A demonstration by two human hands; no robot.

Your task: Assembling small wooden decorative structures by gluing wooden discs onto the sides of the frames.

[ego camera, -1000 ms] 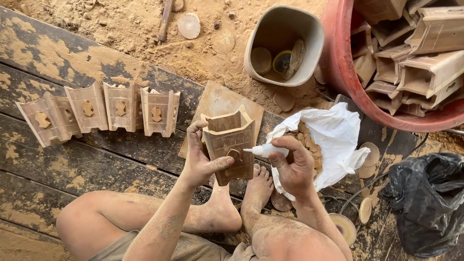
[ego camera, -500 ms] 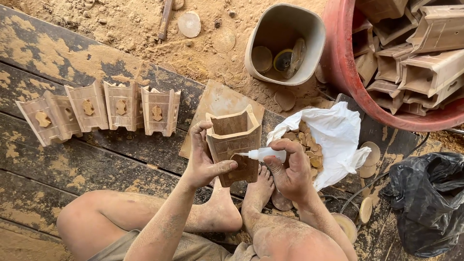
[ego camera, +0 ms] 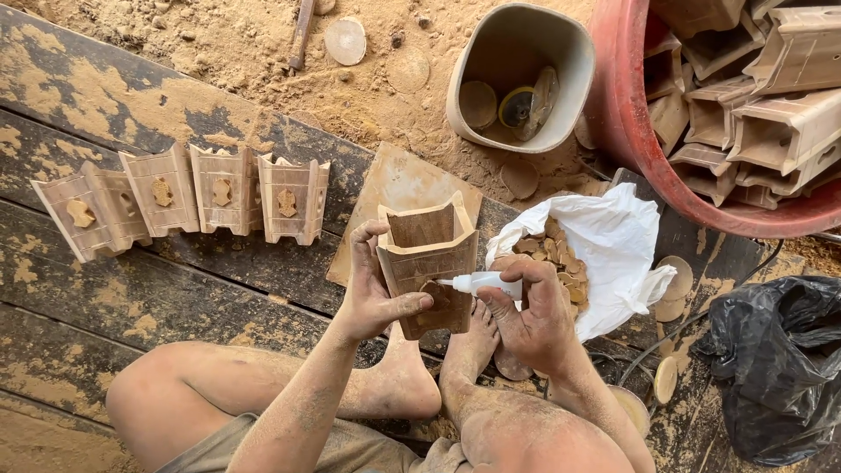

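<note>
My left hand [ego camera: 377,293] grips a small open-topped wooden box [ego camera: 429,263], thumb pressing a small carved wooden piece on its front. My right hand [ego camera: 530,320] holds a white glue bottle [ego camera: 480,282] with its nozzle touching that front face. The box stands between my bare feet [ego camera: 464,355] above a square wooden board [ego camera: 399,188]. A white plastic bag [ego camera: 604,245] holding several small carved wooden pieces lies open just right of my right hand.
Several finished wooden boxes [ego camera: 193,197] lie in a row on the dark planks at left. A grey bucket [ego camera: 517,74] with round discs stands at top centre. A red tub [ego camera: 631,131] full of boxes sits top right, a black bag [ego camera: 780,368] at lower right.
The box has turned slightly and my left thumb has moved onto its front. The glue bottle's tip has stayed at the front face, shifting a little right.
</note>
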